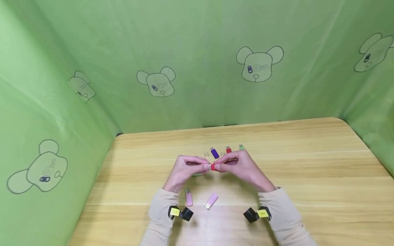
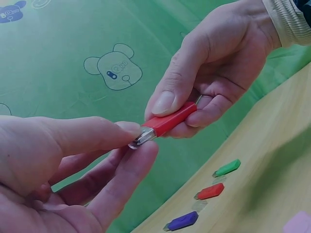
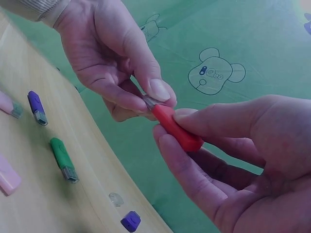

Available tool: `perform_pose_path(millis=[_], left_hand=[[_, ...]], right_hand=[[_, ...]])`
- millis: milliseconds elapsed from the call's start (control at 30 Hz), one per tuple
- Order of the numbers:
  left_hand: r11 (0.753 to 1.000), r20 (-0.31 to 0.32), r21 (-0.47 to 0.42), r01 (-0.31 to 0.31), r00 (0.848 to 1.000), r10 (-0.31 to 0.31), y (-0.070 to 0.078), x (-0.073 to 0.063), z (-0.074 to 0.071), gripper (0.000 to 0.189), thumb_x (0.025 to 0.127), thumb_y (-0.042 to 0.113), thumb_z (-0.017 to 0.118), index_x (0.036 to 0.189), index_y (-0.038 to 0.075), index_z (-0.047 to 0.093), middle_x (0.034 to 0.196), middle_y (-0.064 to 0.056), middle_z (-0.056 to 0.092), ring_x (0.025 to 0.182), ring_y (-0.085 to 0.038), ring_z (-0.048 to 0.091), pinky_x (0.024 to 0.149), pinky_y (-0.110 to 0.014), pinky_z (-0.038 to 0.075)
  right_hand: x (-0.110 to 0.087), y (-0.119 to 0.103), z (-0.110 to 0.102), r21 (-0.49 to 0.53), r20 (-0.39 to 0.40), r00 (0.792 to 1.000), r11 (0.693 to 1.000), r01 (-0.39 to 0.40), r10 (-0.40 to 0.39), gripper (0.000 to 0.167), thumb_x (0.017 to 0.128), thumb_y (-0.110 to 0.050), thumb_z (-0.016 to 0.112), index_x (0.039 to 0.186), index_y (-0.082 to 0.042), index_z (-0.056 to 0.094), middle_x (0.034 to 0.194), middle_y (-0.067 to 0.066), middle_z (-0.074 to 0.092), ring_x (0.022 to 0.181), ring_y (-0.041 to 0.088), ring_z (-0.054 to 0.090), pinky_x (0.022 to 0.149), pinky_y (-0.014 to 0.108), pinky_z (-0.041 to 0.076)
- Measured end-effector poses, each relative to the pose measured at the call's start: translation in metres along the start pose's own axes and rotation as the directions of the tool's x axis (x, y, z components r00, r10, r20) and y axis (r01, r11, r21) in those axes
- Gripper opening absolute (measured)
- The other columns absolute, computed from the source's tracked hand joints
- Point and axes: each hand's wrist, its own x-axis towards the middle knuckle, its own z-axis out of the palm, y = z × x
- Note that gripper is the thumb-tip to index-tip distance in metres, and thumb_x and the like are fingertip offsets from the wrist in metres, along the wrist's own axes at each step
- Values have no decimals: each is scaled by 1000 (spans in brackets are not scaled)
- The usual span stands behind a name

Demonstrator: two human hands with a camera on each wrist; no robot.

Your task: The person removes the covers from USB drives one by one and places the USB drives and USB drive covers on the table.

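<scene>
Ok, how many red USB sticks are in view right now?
2. The left hand and right hand hold one red stick between them; the other red stick lies on the table, between a purple stick and a green stick. The hands could hide more.

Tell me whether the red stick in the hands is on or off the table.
Off: left hand and right hand pinch the red stick, green cloth behind it in both wrist views.

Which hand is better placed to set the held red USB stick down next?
Probably the right hand: it holds the red USB stick around its red casing. The left hand pinches only at the metal end, so it seems the easier one to let go.
</scene>
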Motion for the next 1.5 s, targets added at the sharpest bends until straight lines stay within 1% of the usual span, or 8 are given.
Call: perform_pose_path(millis=[200, 300, 467, 567, 700, 867, 1167, 1500], left_hand=[[998, 11, 40, -38, 999, 37, 4, -5, -13, 29, 77, 12, 82, 100, -2, 73, 107, -12, 73, 97, -27, 71, 91, -38, 58], [998, -94, 39, -42, 995, 46, 7, -11, -30, 24, 77, 11, 81, 99, 2, 74, 109, -12, 73, 99, -25, 71, 92, -36, 57], [996, -266, -55, -67, 963, 50, 15, -20, -60, 25, 77, 3, 79, 100, -1, 73, 103, -12, 74, 89, -22, 73, 89, -35, 59], [995, -257, -75, -61, 966, 39, 17, -19, -67, 31, 77, 3, 80, 105, -4, 70, 102, -12, 74, 90, -22, 73, 91, -37, 58], [997, -245, -65, -41, 969, 24, 16, -18, -68, 34, 78, 5, 80, 107, -7, 69, 100, -11, 74, 90, -22, 73, 92, -37, 58], [996, -244, -73, -43, 970, 24, 12, -17, -66, 35, 78, 4, 80, 108, -8, 68, 101, -13, 74, 90, -22, 73, 91, -37, 58], [996, -247, -60, -65, 968, 48, 14, -15, -67, 30, 77, 6, 81, 104, -3, 71, 102, -14, 74, 92, -24, 73, 91, -36, 58], [995, -233, -73, -72, 971, 53, 12, -9, -67, 29, 79, 1, 78, 106, -6, 69, 102, -16, 74, 90, -22, 73, 90, -36, 59]], right_hand=[[-1, -7, -1, -10, 45, 999, 1000, 8, -7, 26, 81, -24, 80, 99, -7, 75, 103, 11, 75, 92, 29, 73, 84, 36, 60], [-6, -11, -12, -37, -11, 1000, 999, -15, 15, 29, 81, -27, 80, 102, -7, 75, 103, 10, 75, 89, 23, 73, 81, 31, 60], [-10, -8, -31, -22, -96, 995, 999, -39, 37, 35, 82, -27, 79, 110, -6, 71, 108, 13, 73, 92, 18, 73, 83, 27, 59], [-3, -1, -27, -51, -85, 996, 999, -6, 2, 33, 85, -18, 75, 116, -7, 69, 122, 16, 67, 98, 19, 72, 84, 26, 59], [9, 9, -5, -234, -86, 994, 971, 47, -69, 34, 88, -5, 68, 122, -8, 67, 128, 18, 61, 97, 22, 67, 76, 21, 58], [22, 17, 21, -400, -121, 989, 916, 32, -87, 32, 87, -3, 65, 118, -10, 69, 118, 17, 65, 88, 21, 63, 62, 21, 53], [61, 8, 43, -505, -119, 978, 858, 87, -170, 16, 82, -5, 67, 96, -9, 72, 86, 4, 69, 75, 13, 61, 68, 22, 54], [103, 1, 50, -452, -128, 987, 892, 27, -95, 12, 83, -9, 73, 95, -8, 69, 88, 8, 71, 78, 17, 65, 67, 25, 56]])
